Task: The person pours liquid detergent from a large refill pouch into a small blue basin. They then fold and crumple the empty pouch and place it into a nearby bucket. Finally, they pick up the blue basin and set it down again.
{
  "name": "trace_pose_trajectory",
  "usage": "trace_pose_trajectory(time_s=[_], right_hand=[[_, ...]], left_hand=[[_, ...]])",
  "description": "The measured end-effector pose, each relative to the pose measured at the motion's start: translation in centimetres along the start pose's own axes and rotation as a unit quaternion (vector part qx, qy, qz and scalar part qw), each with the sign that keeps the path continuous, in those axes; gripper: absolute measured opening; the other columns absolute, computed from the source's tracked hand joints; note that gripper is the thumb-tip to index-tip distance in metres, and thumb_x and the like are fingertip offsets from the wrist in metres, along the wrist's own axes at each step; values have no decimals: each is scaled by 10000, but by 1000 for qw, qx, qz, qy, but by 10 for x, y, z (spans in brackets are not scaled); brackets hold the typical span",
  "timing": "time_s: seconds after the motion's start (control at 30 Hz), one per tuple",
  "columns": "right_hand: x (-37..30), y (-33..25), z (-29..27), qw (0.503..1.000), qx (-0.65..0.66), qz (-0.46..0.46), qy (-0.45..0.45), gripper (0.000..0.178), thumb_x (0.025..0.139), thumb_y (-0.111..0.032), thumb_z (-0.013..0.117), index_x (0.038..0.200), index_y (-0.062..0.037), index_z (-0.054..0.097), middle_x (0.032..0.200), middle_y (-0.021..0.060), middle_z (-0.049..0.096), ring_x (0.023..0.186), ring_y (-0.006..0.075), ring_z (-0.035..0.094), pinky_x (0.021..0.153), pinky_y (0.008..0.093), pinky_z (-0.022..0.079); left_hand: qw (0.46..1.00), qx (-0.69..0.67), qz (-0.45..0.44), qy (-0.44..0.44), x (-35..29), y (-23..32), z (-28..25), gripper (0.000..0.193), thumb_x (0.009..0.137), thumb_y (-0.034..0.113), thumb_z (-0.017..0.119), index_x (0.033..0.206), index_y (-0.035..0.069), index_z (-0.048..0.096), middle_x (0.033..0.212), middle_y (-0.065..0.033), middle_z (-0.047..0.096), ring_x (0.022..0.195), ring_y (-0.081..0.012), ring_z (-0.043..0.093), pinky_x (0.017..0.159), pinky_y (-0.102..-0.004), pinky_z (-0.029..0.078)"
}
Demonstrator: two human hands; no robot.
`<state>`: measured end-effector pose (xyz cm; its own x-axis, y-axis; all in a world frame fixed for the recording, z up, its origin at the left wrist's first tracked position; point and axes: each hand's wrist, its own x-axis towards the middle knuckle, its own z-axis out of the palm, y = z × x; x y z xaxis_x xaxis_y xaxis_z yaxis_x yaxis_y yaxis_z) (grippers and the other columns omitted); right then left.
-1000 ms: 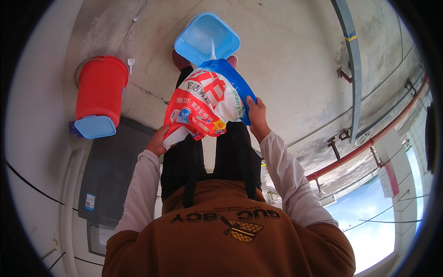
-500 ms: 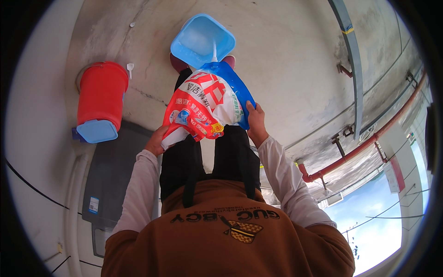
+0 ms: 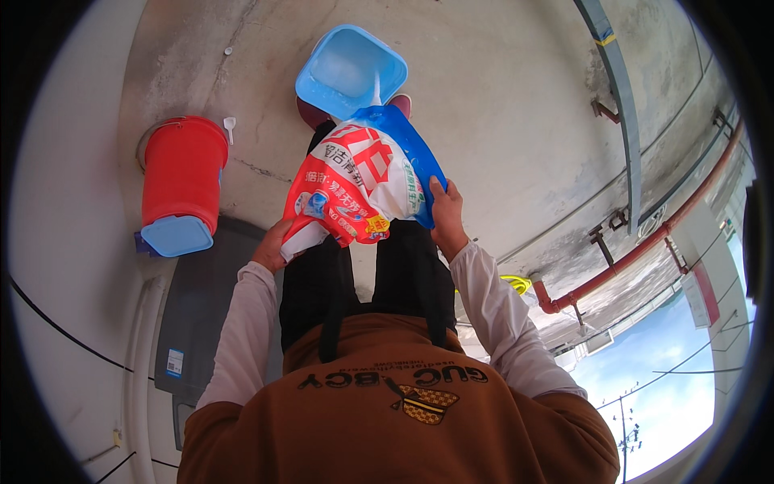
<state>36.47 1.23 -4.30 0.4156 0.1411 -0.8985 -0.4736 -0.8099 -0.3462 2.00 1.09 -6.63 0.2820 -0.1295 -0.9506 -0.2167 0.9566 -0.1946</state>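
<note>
Between my hands hangs a large red, white and blue bag of washing powder [image 3: 363, 173], tilted with its far end down over a light blue basin [image 3: 322, 64]. A thin white stream [image 3: 376, 85] runs from the bag's far end into the basin. My left hand [image 3: 274, 244] is closed on the bag's near left corner. My right hand [image 3: 449, 216] grips its blue right edge, thumb on top. White material lies in the basin, its depth unclear. The basin stands on the floor by my dark red shoes [image 3: 400, 104].
At left stands a red bucket [image 3: 184, 173] with a light blue piece [image 3: 177, 235] at its near side. Beside it lies a white scoop [image 3: 230, 129]; farther off, a small white round piece [image 3: 228, 51]. A dark grey bin [image 3: 201, 315] is nearer. Pipes [image 3: 637, 254] run along the right.
The view has shifted slightly, so the bucket and bin appear lower and farther right. Both hands keep their hold, and the white stream still falls into the basin.
</note>
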Motion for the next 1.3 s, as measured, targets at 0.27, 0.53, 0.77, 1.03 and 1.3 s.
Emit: trace_pose_trajectory(time_s=[0.27,0.53,0.77,1.03,1.3], right_hand=[[-2,-17,-1,998,-48,-20,-25,228,916,-215,522,979,3,536,903,75,599,788,129,571,720,279,483],[-11,-31,4,999,-36,-23,-33,221,916,-215,526,974,-2,536,907,73,600,800,130,573,734,283,484],[-9,-28,3,999,-31,-14,-27,225,916,-211,527,990,1,534,919,71,601,809,132,573,736,283,484],[-2,-19,-2,999,-39,-4,-23,225,921,-201,510,1007,7,523,938,90,606,819,154,598,741,295,505],[-4,-20,-1,999,-31,-2,-28,241,926,-205,505,1030,12,514,978,111,614,836,173,616,754,307,517]], left_hand=[[1000,-16,12,-13,6,-12,0,349,849,380,561,1078,116,556,829,-54,655,620,-155,628,459,-266,491],[999,-42,19,30,6,-21,11,382,846,392,564,1051,70,563,790,-81,639,561,-167,603,387,-247,437],[999,-43,6,-8,9,-21,-1,354,843,379,566,1084,120,564,854,-66,659,640,-170,634,473,-282,498],[999,-38,1,-12,8,-18,-3,371,837,392,570,1091,122,564,867,-60,660,662,-168,637,487,-283,502],[1000,-29,7,-3,7,-17,-2,392,837,409,570,1088,108,560,853,-70,657,638,-173,632,465,-281,499]])
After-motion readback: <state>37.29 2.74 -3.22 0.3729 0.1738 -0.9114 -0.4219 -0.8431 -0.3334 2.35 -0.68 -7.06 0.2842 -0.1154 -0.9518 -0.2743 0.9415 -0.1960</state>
